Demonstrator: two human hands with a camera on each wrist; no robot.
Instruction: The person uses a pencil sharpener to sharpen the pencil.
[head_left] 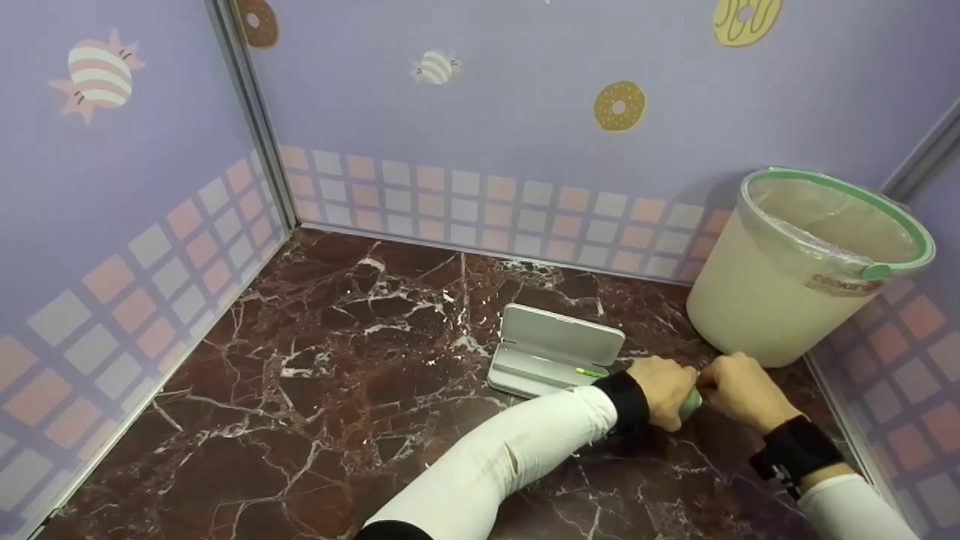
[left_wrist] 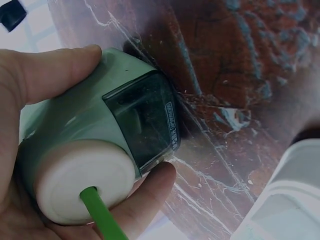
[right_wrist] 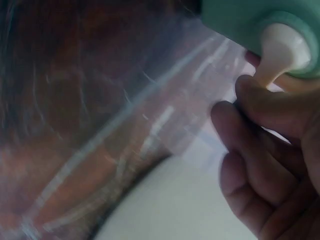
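My left hand (head_left: 664,386) grips a green pencil sharpener (left_wrist: 65,117) with a dark clear window on its side. From the hole in its round pale front, a green pencil (left_wrist: 106,216) sticks out. My right hand (head_left: 746,390) is close beside the left. In the right wrist view, its thumb and finger pinch the end of the sharpener's white crank (right_wrist: 282,47). Behind my left wrist an open grey pencil case (head_left: 559,336) lies on the marbled surface. A short yellow-green item (head_left: 590,372) is inside the case, partly hidden by the wrist.
A cream bin (head_left: 757,300) with a green rim and clear liner stands at the back right, close behind my right hand. Patterned walls enclose the dark red marbled surface (head_left: 330,420) at the left, back and right. Small white specks lie left of the case.
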